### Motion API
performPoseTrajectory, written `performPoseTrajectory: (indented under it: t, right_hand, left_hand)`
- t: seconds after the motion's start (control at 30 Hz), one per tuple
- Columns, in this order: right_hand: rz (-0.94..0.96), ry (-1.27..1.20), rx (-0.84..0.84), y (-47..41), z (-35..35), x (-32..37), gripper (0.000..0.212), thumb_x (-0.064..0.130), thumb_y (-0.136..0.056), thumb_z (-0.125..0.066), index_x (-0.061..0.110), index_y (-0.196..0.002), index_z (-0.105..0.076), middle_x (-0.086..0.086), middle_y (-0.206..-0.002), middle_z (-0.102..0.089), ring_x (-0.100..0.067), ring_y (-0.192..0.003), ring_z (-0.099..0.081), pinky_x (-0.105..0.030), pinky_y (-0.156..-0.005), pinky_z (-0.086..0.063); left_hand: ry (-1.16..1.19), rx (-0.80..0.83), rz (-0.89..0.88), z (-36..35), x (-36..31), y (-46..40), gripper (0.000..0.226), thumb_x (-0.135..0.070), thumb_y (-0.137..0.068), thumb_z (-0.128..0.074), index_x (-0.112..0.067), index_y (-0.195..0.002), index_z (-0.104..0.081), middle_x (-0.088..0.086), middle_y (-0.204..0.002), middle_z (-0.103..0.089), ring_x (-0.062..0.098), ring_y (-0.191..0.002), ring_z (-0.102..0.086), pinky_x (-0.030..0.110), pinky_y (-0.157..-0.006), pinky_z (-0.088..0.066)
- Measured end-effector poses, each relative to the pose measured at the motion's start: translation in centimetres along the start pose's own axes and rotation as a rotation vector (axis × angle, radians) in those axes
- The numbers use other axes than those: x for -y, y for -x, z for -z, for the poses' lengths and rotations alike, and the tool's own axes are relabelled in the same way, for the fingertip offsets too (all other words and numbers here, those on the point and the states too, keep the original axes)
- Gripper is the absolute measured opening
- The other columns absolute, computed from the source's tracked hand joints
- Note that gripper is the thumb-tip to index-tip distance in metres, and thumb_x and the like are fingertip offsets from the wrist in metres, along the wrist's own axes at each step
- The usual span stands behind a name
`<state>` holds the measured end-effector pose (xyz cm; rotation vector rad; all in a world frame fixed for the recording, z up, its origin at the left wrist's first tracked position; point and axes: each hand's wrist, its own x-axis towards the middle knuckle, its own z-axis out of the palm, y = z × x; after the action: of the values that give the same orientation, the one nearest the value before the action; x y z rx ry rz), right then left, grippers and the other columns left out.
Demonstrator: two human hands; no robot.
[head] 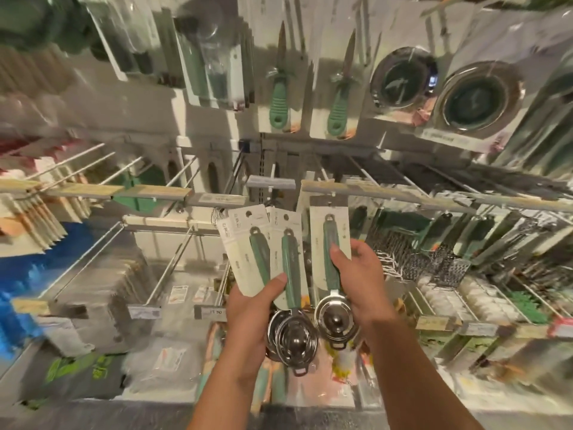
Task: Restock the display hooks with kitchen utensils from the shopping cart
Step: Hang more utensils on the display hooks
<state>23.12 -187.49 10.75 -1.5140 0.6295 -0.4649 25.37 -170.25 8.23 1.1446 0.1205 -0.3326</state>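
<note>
The left hand point(251, 308) holds a fan of carded scoops point(266, 262) at near centre; just right of it the right hand point(356, 283) holds one carded scoop point(331, 259); graters point(434, 265) hang further right; knives point(310, 97) hang far above; strainers point(443, 91) hang right of the knives.

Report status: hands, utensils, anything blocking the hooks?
Left hand grips fanned stack of carded scoops. Right hand holds single carded scoop up toward hook rail. No obstruction visible.

A white store wall point(155, 97) carries metal peg rails point(387, 193) hung with packaged goods under bright light.
</note>
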Motion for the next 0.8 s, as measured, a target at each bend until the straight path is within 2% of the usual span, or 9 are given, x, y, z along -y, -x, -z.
performPoseTrajectory:
  t: [0.13,0.27,0.4,0.47,0.5,0.57,0.67,0.73,0.8]
  right_hand:
    - [-0.025,0.035,0.000,-1.7,-0.6,0.4,0.029,0.034,-0.099,-0.067,0.028,-0.127,-0.062,0.008,-0.118,-0.072,-0.015,-0.109,-0.069,-0.046,-0.101,-0.054]
    - [0.012,0.198,-0.061,-4.1,-1.4,1.2,0.042,0.037,-0.099,-0.065,0.025,-0.139,-0.056,0.003,-0.130,-0.066,-0.020,-0.111,-0.064,-0.042,-0.096,-0.054]
    - [-0.006,0.347,-0.045,-5.9,-2.1,1.7,0.063,0.040,-0.102,-0.060,0.017,-0.157,-0.040,-0.003,-0.156,-0.047,-0.028,-0.133,-0.052,-0.042,-0.109,-0.044]
    - [-0.047,0.377,-0.019,-6.1,-2.2,1.9,0.067,0.036,-0.103,-0.059,0.015,-0.160,-0.032,-0.007,-0.159,-0.043,-0.032,-0.138,-0.049,-0.041,-0.106,-0.044]
    - [-0.071,0.353,-0.010,-5.8,-2.2,2.2,0.066,0.033,-0.103,-0.060,0.015,-0.160,-0.031,-0.008,-0.157,-0.045,-0.031,-0.135,-0.052,-0.041,-0.100,-0.046]
    - [-0.103,0.222,0.016,-4.6,-2.2,2.4,0.056,0.031,-0.103,-0.061,0.017,-0.154,-0.042,-0.006,-0.145,-0.055,-0.027,-0.125,-0.058,-0.041,-0.094,-0.049]
    - [-0.149,-0.024,0.207,-1.7,-1.9,2.4,0.029,0.030,-0.105,-0.059,0.017,-0.129,-0.064,-0.002,-0.118,-0.073,-0.018,-0.098,-0.071,-0.033,-0.080,-0.054]
    - [-0.170,-0.066,0.305,-0.1,-1.9,1.7,0.024,0.030,-0.106,-0.055,0.016,-0.120,-0.070,-0.001,-0.107,-0.079,-0.020,-0.097,-0.076,-0.039,-0.084,-0.059]
    - [-0.181,-0.060,0.306,0.9,-2.1,0.8,0.024,0.031,-0.106,-0.055,0.017,-0.116,-0.073,0.000,-0.106,-0.080,-0.021,-0.102,-0.075,-0.045,-0.095,-0.057]
  left_hand:
    - [0.004,-0.025,-0.001,-0.5,-0.5,-0.7,0.049,-0.017,-0.079,-0.088,-0.024,-0.123,-0.069,-0.003,-0.111,-0.079,0.024,-0.105,-0.075,0.051,-0.100,-0.057]
    - [-0.007,-0.036,0.000,-0.7,-0.6,-1.3,0.049,-0.015,-0.080,-0.088,-0.023,-0.124,-0.069,-0.004,-0.110,-0.079,0.021,-0.102,-0.076,0.048,-0.097,-0.059]
    - [0.010,-0.059,-0.001,-1.0,-0.4,-1.8,0.049,-0.013,-0.080,-0.087,-0.021,-0.125,-0.068,-0.004,-0.108,-0.080,0.020,-0.098,-0.077,0.044,-0.092,-0.061]
    - [0.008,-0.060,0.002,-1.1,-0.4,-1.8,0.049,-0.011,-0.081,-0.087,-0.020,-0.126,-0.068,-0.003,-0.108,-0.080,0.021,-0.099,-0.077,0.044,-0.092,-0.061]
    - [0.007,-0.061,0.005,-1.1,-0.3,-1.8,0.050,-0.011,-0.081,-0.086,-0.019,-0.126,-0.068,-0.002,-0.109,-0.080,0.022,-0.100,-0.077,0.046,-0.094,-0.060]
    - [0.003,-0.058,0.006,-1.0,-0.2,-2.0,0.048,-0.011,-0.081,-0.086,-0.020,-0.125,-0.068,-0.001,-0.110,-0.080,0.024,-0.103,-0.076,0.050,-0.098,-0.058]
    - [-0.001,-0.059,0.013,-1.0,0.2,-2.4,0.046,-0.012,-0.080,-0.087,-0.021,-0.121,-0.069,0.000,-0.109,-0.080,0.025,-0.104,-0.076,0.052,-0.098,-0.058]
    - [-0.003,-0.057,0.016,-1.1,0.3,-2.5,0.045,-0.011,-0.080,-0.086,-0.020,-0.121,-0.069,0.002,-0.109,-0.080,0.027,-0.103,-0.076,0.054,-0.098,-0.058]
    - [0.000,-0.050,0.012,-1.1,0.4,-2.6,0.043,-0.010,-0.082,-0.085,-0.018,-0.121,-0.070,0.004,-0.109,-0.080,0.028,-0.102,-0.076,0.054,-0.098,-0.058]
